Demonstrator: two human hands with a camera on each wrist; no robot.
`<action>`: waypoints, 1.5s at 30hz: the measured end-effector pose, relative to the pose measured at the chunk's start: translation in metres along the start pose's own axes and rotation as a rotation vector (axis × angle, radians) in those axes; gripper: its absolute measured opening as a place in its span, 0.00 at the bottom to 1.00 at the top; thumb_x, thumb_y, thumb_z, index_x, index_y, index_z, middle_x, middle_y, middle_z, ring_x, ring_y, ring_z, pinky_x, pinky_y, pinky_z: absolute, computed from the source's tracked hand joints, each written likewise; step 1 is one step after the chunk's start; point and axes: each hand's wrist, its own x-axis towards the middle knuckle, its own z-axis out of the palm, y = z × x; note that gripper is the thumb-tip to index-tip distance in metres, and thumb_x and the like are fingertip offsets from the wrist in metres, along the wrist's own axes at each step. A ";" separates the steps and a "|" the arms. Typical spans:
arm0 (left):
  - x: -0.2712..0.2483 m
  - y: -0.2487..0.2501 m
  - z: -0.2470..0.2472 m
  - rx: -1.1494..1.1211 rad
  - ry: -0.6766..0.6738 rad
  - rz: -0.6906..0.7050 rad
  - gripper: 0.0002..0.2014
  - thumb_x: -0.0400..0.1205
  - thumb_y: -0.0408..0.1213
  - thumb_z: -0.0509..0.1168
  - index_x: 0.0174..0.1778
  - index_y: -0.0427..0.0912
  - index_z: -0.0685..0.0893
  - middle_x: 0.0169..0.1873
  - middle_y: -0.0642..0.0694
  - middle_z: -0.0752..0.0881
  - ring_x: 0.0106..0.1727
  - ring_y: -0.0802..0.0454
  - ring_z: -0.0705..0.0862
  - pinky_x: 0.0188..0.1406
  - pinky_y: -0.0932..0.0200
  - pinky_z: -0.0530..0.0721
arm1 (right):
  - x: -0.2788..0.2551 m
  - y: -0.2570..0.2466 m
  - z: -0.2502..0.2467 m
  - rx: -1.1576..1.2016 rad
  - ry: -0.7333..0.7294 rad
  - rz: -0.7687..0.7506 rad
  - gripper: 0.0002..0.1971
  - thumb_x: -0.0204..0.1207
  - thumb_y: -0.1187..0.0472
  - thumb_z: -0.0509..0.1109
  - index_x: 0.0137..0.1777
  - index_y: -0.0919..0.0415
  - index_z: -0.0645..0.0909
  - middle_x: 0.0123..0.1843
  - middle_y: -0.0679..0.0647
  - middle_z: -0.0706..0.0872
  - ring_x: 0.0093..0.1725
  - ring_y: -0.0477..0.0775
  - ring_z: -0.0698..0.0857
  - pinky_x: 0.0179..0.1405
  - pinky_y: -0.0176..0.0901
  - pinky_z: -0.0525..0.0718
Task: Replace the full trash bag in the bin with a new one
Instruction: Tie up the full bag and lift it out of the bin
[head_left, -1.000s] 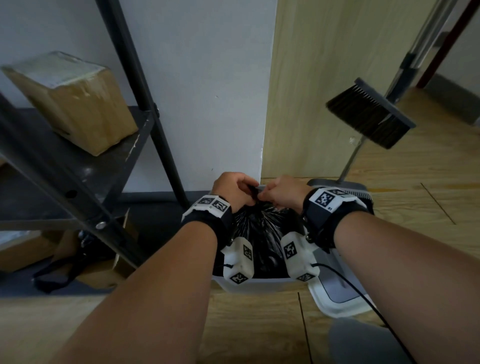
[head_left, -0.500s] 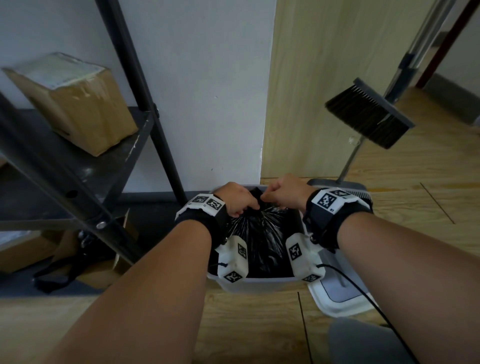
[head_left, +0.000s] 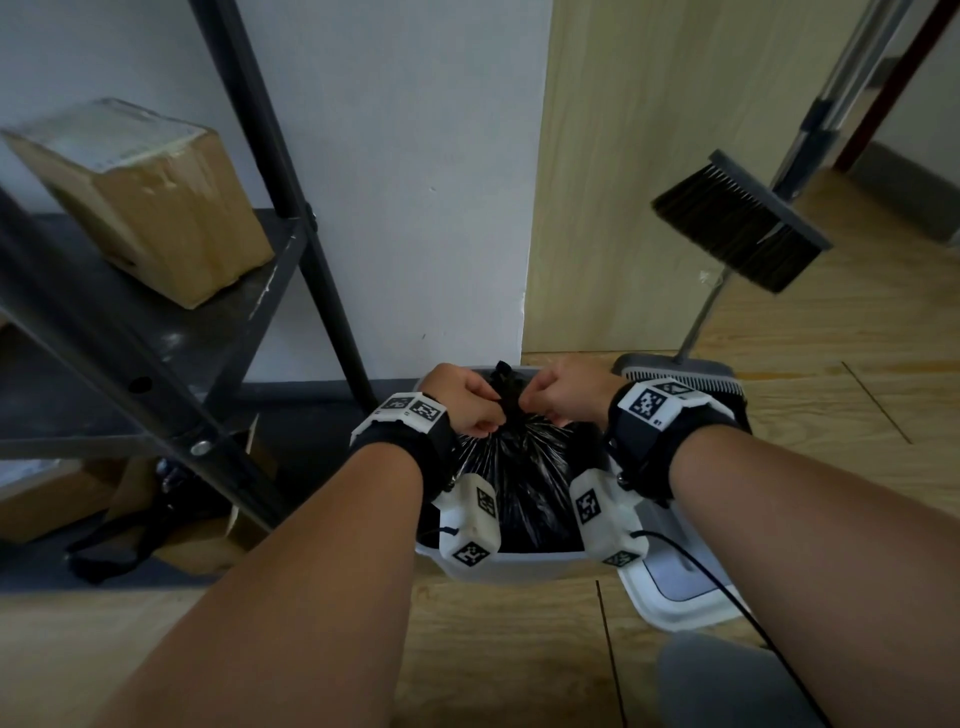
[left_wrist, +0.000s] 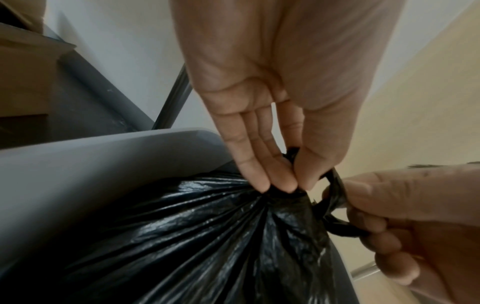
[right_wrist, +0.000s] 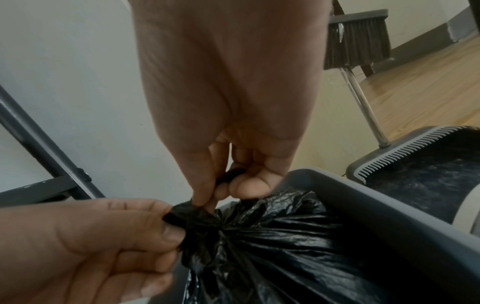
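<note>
Both hands meet over the gathered neck of the black trash bag (head_left: 524, 483), which sits inside the grey bin (head_left: 524, 566) on the wooden floor (head_left: 519, 654). The left hand (head_left: 460, 402) pinches the neck from the left, and the right hand (head_left: 563, 397) grips a twisted strand of the same plastic from the right. A small tuft of the bag stands up between the two fists in the head view.

The left wrist view shows what the head view hides: the fingers (left_wrist: 262, 168) of the left hand point down, and together with the thumb they squeeze the neck just above the shiny pleats of the bag (left_wrist: 207, 236). Beside them, the right hand (left_wrist: 405, 222) has a thin loop of plastic running between its curled fingers. The bin wall (left_wrist: 85, 164) is at the left of this picture.

The right wrist view shows the knot from the other side. Here the right hand (right_wrist: 233, 123) pinches a dark strand with thumb and fingertips, and the left hand (right_wrist: 91, 242) holds the bunch at the knot. Only this view shows the dustpan (right_wrist: 415, 160) with its comb-like edge just behind the bin rim (right_wrist: 376, 205).

Further out, a broom (head_left: 737, 228) leans near the wall at the right. At the left, a cardboard box (head_left: 145, 202) lies on a dark metal shelf (head_left: 171, 332).
</note>
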 end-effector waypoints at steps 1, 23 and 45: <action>0.000 0.000 -0.001 -0.001 -0.004 -0.007 0.11 0.70 0.22 0.74 0.32 0.43 0.85 0.31 0.40 0.87 0.34 0.47 0.87 0.53 0.47 0.90 | 0.001 0.001 0.000 -0.003 -0.005 0.007 0.12 0.76 0.60 0.70 0.53 0.65 0.89 0.51 0.67 0.91 0.42 0.55 0.86 0.36 0.36 0.80; 0.020 -0.016 -0.007 0.252 0.188 -0.183 0.12 0.64 0.30 0.70 0.42 0.35 0.92 0.37 0.36 0.93 0.38 0.42 0.92 0.48 0.45 0.91 | 0.010 0.043 -0.012 -0.018 0.061 0.246 0.15 0.72 0.63 0.73 0.57 0.69 0.87 0.44 0.58 0.89 0.36 0.54 0.87 0.38 0.46 0.88; 0.030 -0.050 -0.034 0.084 0.299 -0.222 0.19 0.71 0.31 0.75 0.59 0.38 0.87 0.56 0.38 0.89 0.58 0.39 0.88 0.62 0.49 0.86 | 0.009 0.001 0.004 -0.231 0.193 -0.116 0.18 0.70 0.47 0.76 0.56 0.55 0.86 0.56 0.50 0.89 0.56 0.52 0.86 0.58 0.45 0.84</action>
